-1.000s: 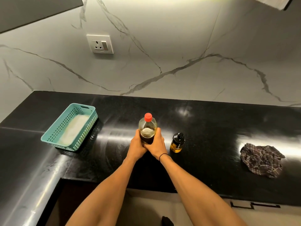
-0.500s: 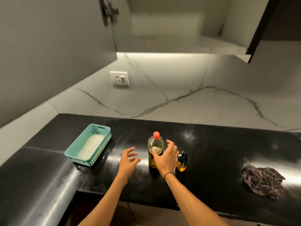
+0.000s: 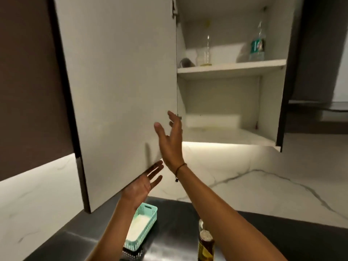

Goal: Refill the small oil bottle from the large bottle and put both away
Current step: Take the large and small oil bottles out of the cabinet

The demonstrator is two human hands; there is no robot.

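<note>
With both hands open, left hand and right hand, grip the large bottle, likely heavy and oil-slick, around its body.

— Where's the light coming from?
— A warm strip under the wall cabinet; it glows brightest just below the cabinet's base, on the marble wall.
— And inside the cabinet?
— Dimmer, with soft shadows beneath its shelf.
— Sharpness?
— Soft overall. Both raised hands are slightly smeared, and the cabinet's door leans with wide-angle distortion. Below the cabinet, the dark counter shows pale glare.
</note>
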